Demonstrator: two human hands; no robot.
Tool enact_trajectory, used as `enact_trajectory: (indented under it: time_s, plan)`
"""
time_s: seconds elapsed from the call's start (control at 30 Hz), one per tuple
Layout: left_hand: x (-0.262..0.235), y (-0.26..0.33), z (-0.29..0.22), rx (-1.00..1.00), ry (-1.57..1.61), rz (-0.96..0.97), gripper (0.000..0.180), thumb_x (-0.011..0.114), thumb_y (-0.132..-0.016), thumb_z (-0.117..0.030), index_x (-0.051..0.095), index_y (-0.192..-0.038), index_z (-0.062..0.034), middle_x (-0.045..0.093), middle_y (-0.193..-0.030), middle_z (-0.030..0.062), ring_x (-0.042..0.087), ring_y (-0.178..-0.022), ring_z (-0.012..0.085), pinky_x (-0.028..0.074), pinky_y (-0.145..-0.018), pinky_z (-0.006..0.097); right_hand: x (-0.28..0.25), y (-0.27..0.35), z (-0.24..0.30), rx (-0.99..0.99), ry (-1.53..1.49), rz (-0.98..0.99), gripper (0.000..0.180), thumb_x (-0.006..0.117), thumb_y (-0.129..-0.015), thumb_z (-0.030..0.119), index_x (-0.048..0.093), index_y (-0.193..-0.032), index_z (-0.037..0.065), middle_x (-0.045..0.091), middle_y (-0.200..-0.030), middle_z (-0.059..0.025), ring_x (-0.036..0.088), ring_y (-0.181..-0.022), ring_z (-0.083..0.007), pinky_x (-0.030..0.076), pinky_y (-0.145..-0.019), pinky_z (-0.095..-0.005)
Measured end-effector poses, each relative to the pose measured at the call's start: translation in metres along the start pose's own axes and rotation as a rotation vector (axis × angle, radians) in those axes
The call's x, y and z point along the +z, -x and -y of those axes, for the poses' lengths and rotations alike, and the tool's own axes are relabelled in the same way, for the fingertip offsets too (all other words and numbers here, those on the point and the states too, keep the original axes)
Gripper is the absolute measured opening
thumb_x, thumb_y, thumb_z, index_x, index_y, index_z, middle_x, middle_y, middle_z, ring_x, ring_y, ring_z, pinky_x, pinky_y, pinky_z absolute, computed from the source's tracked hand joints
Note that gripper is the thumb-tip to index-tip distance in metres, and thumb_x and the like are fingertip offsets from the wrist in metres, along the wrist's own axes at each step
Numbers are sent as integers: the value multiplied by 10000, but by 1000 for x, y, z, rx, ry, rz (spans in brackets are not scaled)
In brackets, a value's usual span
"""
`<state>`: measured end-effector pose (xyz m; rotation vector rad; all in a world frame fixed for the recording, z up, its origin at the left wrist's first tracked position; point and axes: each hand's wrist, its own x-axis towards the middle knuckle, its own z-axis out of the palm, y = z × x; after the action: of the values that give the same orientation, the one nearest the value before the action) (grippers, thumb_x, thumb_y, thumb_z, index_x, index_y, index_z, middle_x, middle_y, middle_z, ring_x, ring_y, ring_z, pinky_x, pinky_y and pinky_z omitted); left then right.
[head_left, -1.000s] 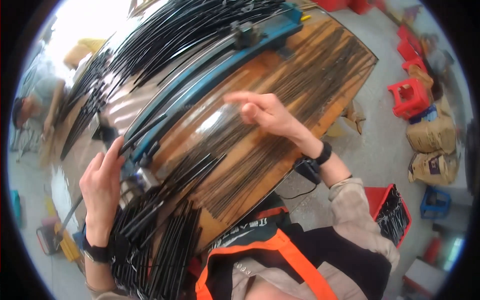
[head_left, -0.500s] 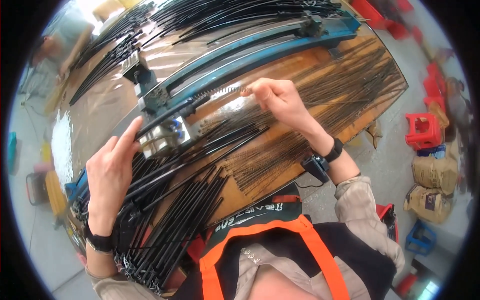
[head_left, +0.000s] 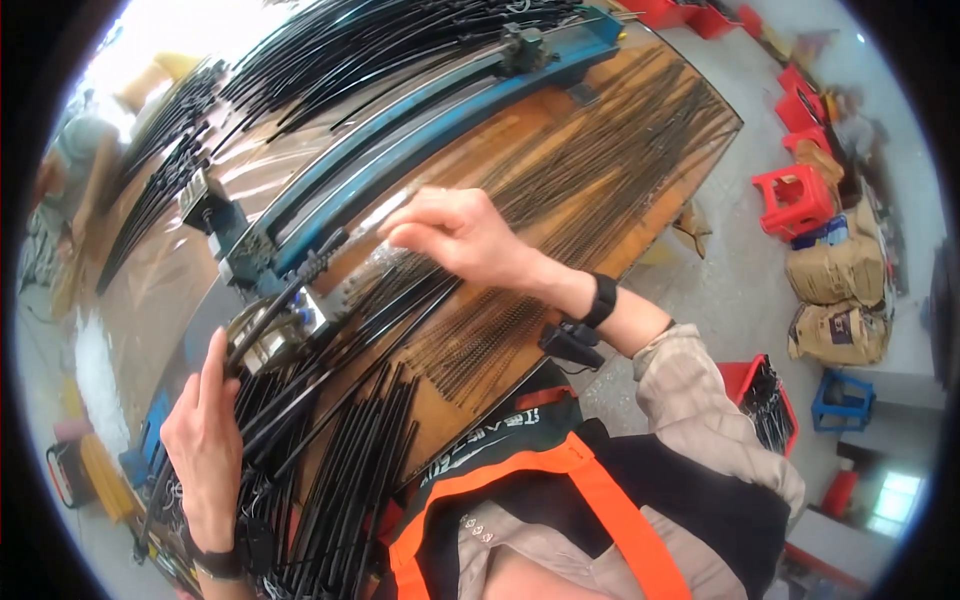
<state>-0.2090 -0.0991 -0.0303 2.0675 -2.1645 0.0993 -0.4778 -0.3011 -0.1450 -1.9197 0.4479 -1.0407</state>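
Observation:
My left hand (head_left: 205, 435) is closed around a slim black tube (head_left: 272, 318), its fingers lying along the lower part. The tube slants up to the right and has a ridged black fitting (head_left: 318, 258) near its upper end. Just beyond that end my right hand (head_left: 455, 232) is closed in a pinch. A thin coil spring, blurred now, runs between the tube's end and those fingertips; how far it enters the tube I cannot tell. Below the tube sits a metal device (head_left: 275, 340) with blue fittings. A long blue rail (head_left: 410, 135) with clamp blocks lies behind my hands.
Long thin springs (head_left: 580, 200) cover the wooden table's right side. Bundles of black tubes lie at the back (head_left: 400, 45) and near front (head_left: 350, 470). On the floor at right stand a red stool (head_left: 795, 200), brown sacks (head_left: 840, 275) and a red bin (head_left: 765, 400).
My right hand has come closer to the tube's end, and the stretch of spring between them looks shorter. My left hand still holds the tube. The whole view has shifted.

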Motion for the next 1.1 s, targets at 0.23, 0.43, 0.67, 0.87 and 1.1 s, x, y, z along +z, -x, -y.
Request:
enact_trajectory:
  time_s: [0.23,0.43,0.67,0.87,1.1]
  plan:
    - [3,-8,-14,-91,52,-81,542,588,-901,23,497,-1415,-120,568,-846,172,563,-712,327,467,-651,414,23,-8,-2,-209,91,-192,250,630,-945,320,736,-943,94,647,-726,-8,586,-666,-129,494,-624,-322]
    - [45,-83,-32,40,262,67,525,503,-957,-12,425,-1467,-106,615,-1222,224,628,-1078,336,506,-880,400,15,1,-8,-282,33,-124,174,678,-886,273,726,-805,126,643,-723,-20,591,-665,-185,482,-634,-342]
    - [102,-66,57,80,651,-24,516,511,-949,-4,450,-1453,-93,623,-1217,212,632,-1081,325,507,-883,397,5,-1,-11,-680,559,-384,199,726,-850,310,705,-955,142,522,-638,36,510,-592,-121,396,-515,-281]
    - [23,-29,-23,176,61,65,446,554,-938,-7,522,-1377,-72,579,-885,195,585,-783,327,476,-693,397,6,-3,-14,-675,458,-412,259,656,-911,248,672,-1145,136,538,-677,50,501,-565,-105,358,-475,-241]
    - [-29,31,87,-271,-75,-382,264,530,-1001,-103,589,-1249,-33,636,-1019,194,620,-904,323,494,-787,364,-39,-6,-57,-205,693,-244,215,625,-874,16,677,-1071,85,668,-870,-83,637,-780,-252,505,-708,-359]
